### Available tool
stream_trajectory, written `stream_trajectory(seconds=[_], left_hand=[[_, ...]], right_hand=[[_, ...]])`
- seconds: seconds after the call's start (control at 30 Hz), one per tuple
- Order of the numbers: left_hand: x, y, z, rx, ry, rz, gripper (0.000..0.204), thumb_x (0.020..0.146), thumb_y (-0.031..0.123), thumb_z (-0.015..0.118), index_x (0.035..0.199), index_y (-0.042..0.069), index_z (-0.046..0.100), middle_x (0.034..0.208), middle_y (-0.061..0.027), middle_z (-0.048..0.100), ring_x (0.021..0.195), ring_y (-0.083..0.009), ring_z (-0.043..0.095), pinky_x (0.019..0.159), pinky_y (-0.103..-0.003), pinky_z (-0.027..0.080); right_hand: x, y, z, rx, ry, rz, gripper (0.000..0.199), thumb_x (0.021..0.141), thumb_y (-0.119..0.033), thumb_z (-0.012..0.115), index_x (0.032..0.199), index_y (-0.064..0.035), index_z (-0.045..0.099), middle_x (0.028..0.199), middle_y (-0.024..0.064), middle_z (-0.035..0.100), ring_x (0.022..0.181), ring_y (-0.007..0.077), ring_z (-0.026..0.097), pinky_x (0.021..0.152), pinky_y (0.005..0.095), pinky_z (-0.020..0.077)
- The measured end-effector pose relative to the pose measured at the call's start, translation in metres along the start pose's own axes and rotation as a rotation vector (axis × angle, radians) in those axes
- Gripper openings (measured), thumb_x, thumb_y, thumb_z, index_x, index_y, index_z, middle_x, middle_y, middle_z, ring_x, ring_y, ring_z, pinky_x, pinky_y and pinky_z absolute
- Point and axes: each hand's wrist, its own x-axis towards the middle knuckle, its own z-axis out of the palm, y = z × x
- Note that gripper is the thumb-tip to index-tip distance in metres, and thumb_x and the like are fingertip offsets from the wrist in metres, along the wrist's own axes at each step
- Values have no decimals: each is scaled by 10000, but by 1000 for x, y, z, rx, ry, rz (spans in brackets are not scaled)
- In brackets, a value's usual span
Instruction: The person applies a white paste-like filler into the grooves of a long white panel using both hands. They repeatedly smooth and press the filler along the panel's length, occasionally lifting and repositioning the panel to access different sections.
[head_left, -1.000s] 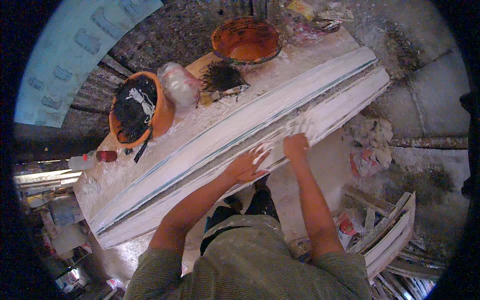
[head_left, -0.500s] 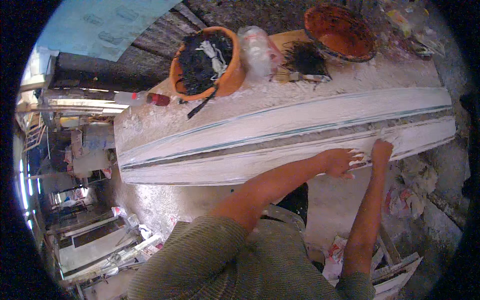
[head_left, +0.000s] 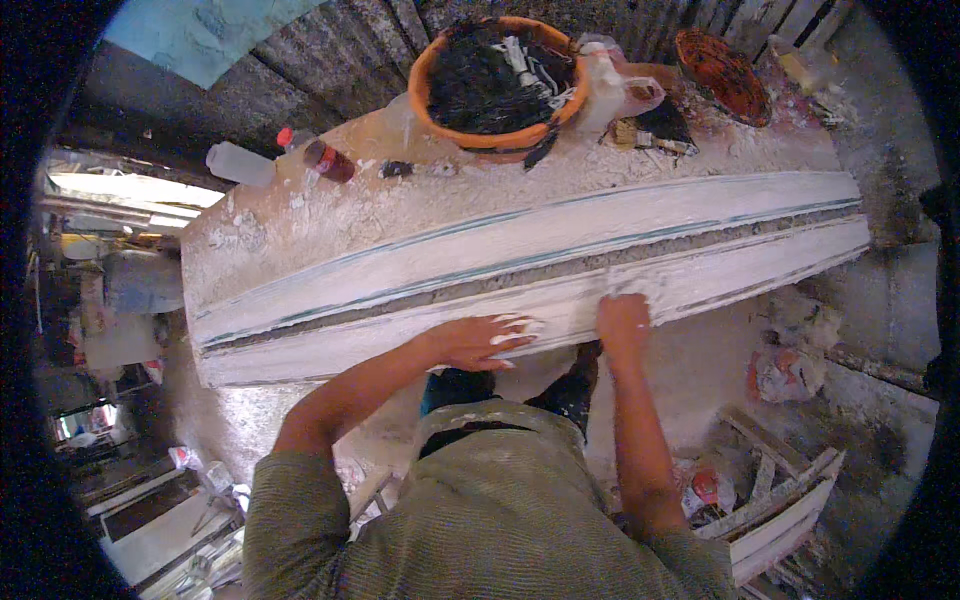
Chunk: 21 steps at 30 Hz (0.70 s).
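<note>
Pressing flat, your left hand [head_left: 478,341] spreads open fingers on the near edge of the long white plaster moulding [head_left: 520,270] lying across the workbench [head_left: 300,215]; your right hand [head_left: 622,318], curled, touches it beside.

Both hands have slid leftward along the near edge of the long white plaster moulding [head_left: 520,270]. The left hand [head_left: 478,342] now lies flat with fingers spread, and the right hand [head_left: 623,322] sits closer beside it, curled over the edge.
</note>
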Motion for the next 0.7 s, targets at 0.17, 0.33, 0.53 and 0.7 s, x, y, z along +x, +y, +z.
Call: stream_trajectory(seconds=[0.17,0.33,0.53,0.7], left_hand=[[-152,4,2,46,-67,-200,629,989,464,477,1472,77,367,1514,-234,336,1399,-409,329,1116,-473,359],[-223,10,-9,140,-212,-413,658,970,485,479,1486,93,368,1489,-238,380,1396,-428,328,1130,-484,333],[-183,-2,-8,195,-91,-315,706,943,493,525,1501,106,333,1467,-267,390,1361,-444,367,1111,-502,349],[-90,-7,-14,183,-100,-248,705,940,494,523,1491,89,347,1475,-266,378,1377,-438,348,1121,-493,340]], right_hand=[[-67,-124,-6,110,-182,-55,356,870,-307,541,829,-17,743,892,220,703,840,371,674,787,490,540],[-116,-207,-17,310,-563,-223,461,846,-346,597,964,94,670,1044,288,629,977,398,650,855,500,525],[-110,-210,7,240,-258,-230,439,858,-339,594,933,86,674,980,250,613,932,391,643,788,494,539],[-52,-137,28,168,-90,108,426,860,-359,565,882,43,704,975,226,634,933,351,647,773,457,549]])
